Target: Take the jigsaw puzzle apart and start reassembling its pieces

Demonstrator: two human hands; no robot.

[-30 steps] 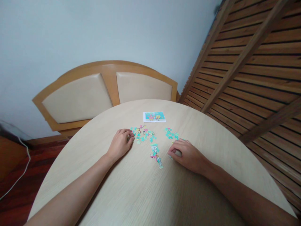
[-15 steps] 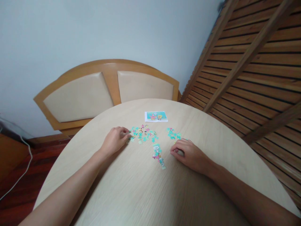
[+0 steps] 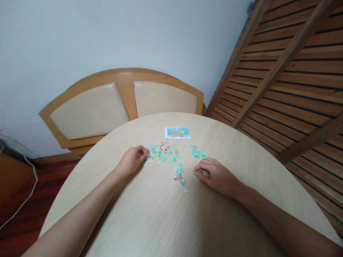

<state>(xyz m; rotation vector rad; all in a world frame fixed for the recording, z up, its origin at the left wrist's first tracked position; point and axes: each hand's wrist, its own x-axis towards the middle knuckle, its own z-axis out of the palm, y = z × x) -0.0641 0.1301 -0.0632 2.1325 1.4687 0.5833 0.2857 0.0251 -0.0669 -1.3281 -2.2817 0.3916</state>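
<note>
Loose jigsaw puzzle pieces (image 3: 160, 154), mostly turquoise with some pink and yellow, lie scattered in the middle of the table. My left hand (image 3: 134, 159) is at the left edge of this pile, thumb and fingertips pinched together; whatever may be between them is too small to make out. A narrow joined strip of puzzle (image 3: 179, 171), showing a turquoise cartoon figure, lies nearer to me. To its right, my right hand (image 3: 213, 174) rests on the table with curled fingers, the thumb against the index finger. A smaller group of pieces (image 3: 197, 151) lies just beyond that hand.
Behind the pieces lies a picture card (image 3: 178, 132) with cartoon figures. The round wooden table (image 3: 139, 214) has a cushioned chair (image 3: 128, 94) at its far side. A slatted wooden panel (image 3: 289, 71) stands on the right, and a white cable (image 3: 33, 185) hangs at left.
My left hand's fingertips have drawn closer together, and the hand has shifted slightly at the pile's edge. My right hand and the joined strip stay in place.
</note>
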